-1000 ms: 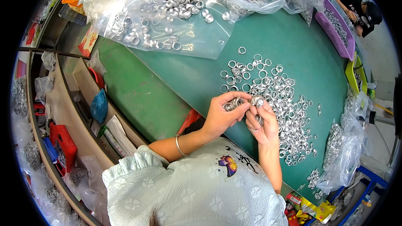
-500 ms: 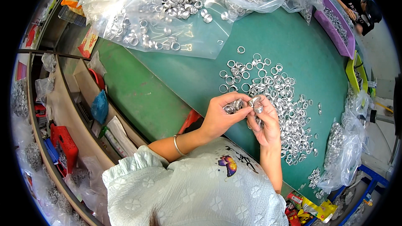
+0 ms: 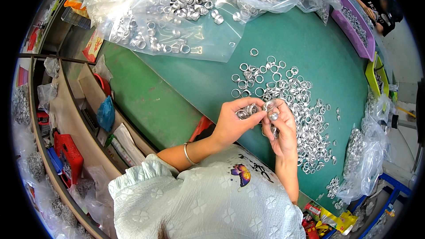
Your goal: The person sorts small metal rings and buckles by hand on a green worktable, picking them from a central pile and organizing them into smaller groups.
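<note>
Hands meet over green table: left hand grip pinching metal rings, right hand grip pinching one ring

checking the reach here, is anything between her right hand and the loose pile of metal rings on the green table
Nothing visible. The right hand sits at the near edge of the ring pile, already pinching a ring.

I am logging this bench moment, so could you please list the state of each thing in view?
left hand: closed around a cluster of metal rings
right hand: pinching a single ring
loose ring pile: spread flat on the green table
clear plastic bag: lying flat, holding rings
purple tray: holding rings
</note>
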Tool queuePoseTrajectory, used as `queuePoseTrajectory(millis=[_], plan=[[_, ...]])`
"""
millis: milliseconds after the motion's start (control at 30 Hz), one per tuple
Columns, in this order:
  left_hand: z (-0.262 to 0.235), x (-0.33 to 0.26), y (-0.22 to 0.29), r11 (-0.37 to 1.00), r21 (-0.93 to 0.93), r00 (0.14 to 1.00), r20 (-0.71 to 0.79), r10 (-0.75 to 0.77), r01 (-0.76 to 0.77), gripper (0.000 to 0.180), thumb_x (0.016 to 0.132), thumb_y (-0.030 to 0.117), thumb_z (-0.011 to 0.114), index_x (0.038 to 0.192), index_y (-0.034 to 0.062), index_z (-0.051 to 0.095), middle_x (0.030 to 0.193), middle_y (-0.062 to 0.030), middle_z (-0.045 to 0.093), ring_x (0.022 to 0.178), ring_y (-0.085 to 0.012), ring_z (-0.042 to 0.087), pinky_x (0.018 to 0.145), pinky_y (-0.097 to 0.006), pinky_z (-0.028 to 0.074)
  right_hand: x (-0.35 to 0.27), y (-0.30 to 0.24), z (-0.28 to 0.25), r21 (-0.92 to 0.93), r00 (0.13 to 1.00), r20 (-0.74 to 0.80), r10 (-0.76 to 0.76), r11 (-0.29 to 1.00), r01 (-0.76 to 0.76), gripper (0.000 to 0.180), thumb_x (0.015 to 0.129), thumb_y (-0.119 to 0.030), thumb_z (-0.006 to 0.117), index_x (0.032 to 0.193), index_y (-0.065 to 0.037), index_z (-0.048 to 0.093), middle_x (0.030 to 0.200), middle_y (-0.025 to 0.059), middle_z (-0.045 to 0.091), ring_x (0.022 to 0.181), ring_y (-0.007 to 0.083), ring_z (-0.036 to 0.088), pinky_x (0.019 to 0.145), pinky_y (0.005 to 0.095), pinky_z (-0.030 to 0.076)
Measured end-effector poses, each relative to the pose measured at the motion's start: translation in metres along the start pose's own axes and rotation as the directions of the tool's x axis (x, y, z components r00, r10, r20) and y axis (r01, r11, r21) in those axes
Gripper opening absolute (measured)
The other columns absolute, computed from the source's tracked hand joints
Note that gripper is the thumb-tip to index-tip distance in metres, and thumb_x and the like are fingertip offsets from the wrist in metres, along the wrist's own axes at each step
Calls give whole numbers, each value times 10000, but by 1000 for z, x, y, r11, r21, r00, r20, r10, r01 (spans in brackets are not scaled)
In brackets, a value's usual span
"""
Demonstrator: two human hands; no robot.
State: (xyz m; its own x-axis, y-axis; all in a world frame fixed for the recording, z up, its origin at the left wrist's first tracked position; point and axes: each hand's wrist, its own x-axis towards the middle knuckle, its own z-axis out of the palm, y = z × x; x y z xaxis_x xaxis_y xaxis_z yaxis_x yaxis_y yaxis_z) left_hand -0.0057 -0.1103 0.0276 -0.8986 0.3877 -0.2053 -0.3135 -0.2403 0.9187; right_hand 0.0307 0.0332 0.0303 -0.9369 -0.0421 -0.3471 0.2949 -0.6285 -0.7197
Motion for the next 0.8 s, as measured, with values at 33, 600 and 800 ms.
queuePoseTrajectory(millis=[33, 600, 800], plan=[[-1, 0, -1, 999, -41, 1000, 5, -20, 20, 161, 797, 42, 634, 950, -8, 620, 793, -10, 605, 617, -47, 508, 522, -192, 416, 0, 0, -1, 27, 1000, 12, 10, 1000, -10, 179, 858, -57, 498, 1035, -38, 473, 756, 58, 543, 420, 50, 374, 350, 164, 240], [-1, 0, 1, 999, -40, 1000, -11, -20, 20, 176, 791, 43, 637, 960, 3, 617, 747, 17, 587, 579, -34, 498, 499, -179, 400, 0, -4, -2, 366, 984, -165, 67, 931, -2, 284, 831, -129, 426, 1045, 22, 536, 776, 89, 527, 421, 126, 387, 346, 217, 296], [-1, 0, 2, 945, 220, 970, 47, 239, -243, 219, 739, -32, 641, 956, -15, 620, 758, -31, 591, 668, -77, 539, 581, -202, 422, -4, 2, -5, 87, 991, -119, -68, 993, 78, 370, 928, -312, 469, 1022, 36, 553, 695, 14, 482, 435, 51, 363, 348, 172, 251]])
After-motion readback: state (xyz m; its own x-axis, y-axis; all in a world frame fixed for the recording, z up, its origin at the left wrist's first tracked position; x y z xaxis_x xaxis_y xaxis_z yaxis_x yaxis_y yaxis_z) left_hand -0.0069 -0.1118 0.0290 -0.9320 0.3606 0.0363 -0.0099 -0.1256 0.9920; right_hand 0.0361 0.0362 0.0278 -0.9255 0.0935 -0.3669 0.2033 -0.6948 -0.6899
